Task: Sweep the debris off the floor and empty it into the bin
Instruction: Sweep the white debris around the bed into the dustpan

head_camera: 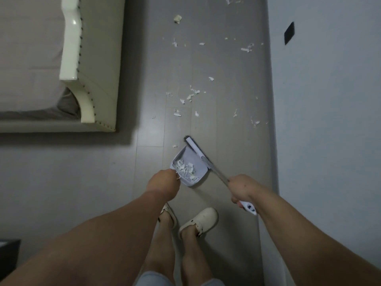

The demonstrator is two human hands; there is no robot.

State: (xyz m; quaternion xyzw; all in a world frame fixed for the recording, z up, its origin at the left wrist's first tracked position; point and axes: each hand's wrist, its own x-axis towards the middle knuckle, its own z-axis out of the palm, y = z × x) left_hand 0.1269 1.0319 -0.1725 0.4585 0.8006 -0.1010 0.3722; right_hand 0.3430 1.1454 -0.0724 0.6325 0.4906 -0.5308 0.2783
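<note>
Most white paper scraps (191, 93) lie beyond my right hand (240, 188), which grips the grey broom (198, 150); my left hand (162, 183) holds the grey plastic dustpan (186, 169).

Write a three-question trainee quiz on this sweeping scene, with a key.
1. True or false: the dustpan already holds some scraps.
2. Which of the hands grips the broom handle: left hand or right hand?
3. Where does most remaining paper debris lie: A) beyond the dustpan, B) behind the feet, C) on the bed?

Key: 1 true; 2 right hand; 3 A.
</note>
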